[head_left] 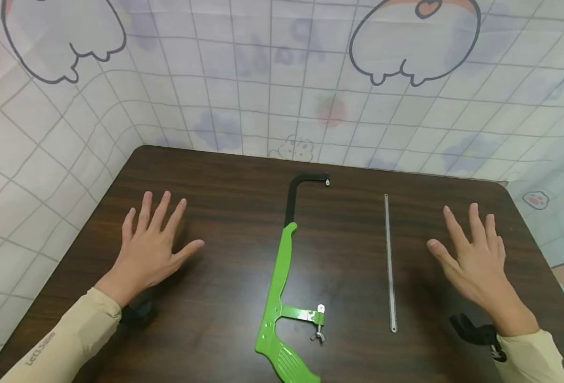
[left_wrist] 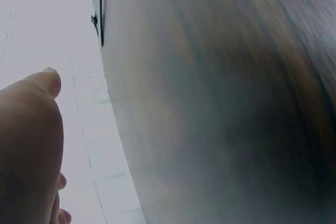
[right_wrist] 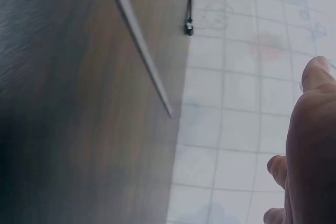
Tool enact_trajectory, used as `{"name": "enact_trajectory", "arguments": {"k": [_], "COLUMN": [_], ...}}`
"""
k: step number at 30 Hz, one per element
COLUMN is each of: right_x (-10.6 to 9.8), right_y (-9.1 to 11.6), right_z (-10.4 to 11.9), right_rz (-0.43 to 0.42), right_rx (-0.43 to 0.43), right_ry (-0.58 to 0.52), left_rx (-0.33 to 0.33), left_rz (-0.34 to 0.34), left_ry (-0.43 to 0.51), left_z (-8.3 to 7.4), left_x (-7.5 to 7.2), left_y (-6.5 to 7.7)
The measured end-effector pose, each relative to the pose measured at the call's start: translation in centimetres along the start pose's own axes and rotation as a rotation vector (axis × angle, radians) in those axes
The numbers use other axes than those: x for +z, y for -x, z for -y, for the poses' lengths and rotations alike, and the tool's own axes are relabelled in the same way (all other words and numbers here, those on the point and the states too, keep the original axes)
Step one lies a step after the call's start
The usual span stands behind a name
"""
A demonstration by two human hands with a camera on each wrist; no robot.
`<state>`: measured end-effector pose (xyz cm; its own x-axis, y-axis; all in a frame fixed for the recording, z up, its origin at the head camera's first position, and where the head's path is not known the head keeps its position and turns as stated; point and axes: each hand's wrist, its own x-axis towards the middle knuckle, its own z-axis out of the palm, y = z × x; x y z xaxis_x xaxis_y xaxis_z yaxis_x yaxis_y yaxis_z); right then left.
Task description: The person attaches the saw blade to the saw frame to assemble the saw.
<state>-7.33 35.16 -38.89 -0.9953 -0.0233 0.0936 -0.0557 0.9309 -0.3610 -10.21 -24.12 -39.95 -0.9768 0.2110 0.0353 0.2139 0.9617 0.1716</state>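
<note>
Beige-sleeved at the forearm, the left grip (head_left: 149, 252) is spread wide with the fingers extended and has hold of nothing; it appears to hover over the tabletop (head_left: 215, 213) near the left edge. The right grip (head_left: 478, 260) is likewise spread and without a load, near the right edge. Black wrist-mounted gear (head_left: 473, 330) shows beside the right sleeve (head_left: 531, 354).

Nearest the right grip, and apart from it, a thin metal blade (head_left: 390, 266) with a hole at each end lies flat, pointing toward the far edge. Between the blade and the left grip, the green hacksaw frame (head_left: 276, 276) lies about midway between the side edges. Its black arm (head_left: 291, 199) reaches toward the far edge; its handle runs toward the near edge and is cut off by the head view. A wing nut (head_left: 318, 336) sits on the side bracket (head_left: 301, 314), facing the blade. Beyond the far edge hangs a cloth (head_left: 243, 69) printed with a grid.

Judged step: ready position, frame and blade separate, neither part taken up. Next move, presumably: bring the left grip inward to steady the frame, and the right grip inward to pinch the blade.
</note>
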Motion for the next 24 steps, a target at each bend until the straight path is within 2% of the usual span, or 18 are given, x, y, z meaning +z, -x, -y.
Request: {"name": "enact_trajectory", "arguments": {"k": [4, 12, 18, 24], "right_x": [0.1, 0.8, 1.0, 1.7], "right_y": [-0.5, -0.6, -0.9, -1.0], "right_z": [0.4, 1.3, 2.5, 3.3], "right_rz": [-0.036, -0.068, -0.105, -0.107], "right_rx": [0.002, 0.039, 0.095, 0.116], "right_ry": [-0.046, -0.149, -0.24, -0.252], "left_rx": [0.02, 0.075, 0.155, 0.241], "left_rz": [0.001, -0.038, -0.066, -0.062], "left_ry": [0.009, 0.059, 0.097, 0.088], "left_z": [-1.0, -3.5, -6.1, -8.1], "left_x": [0.6, 1.6, 2.5, 3.6], "left_y": [-0.4, -1.3, -1.4, -1.1]}}
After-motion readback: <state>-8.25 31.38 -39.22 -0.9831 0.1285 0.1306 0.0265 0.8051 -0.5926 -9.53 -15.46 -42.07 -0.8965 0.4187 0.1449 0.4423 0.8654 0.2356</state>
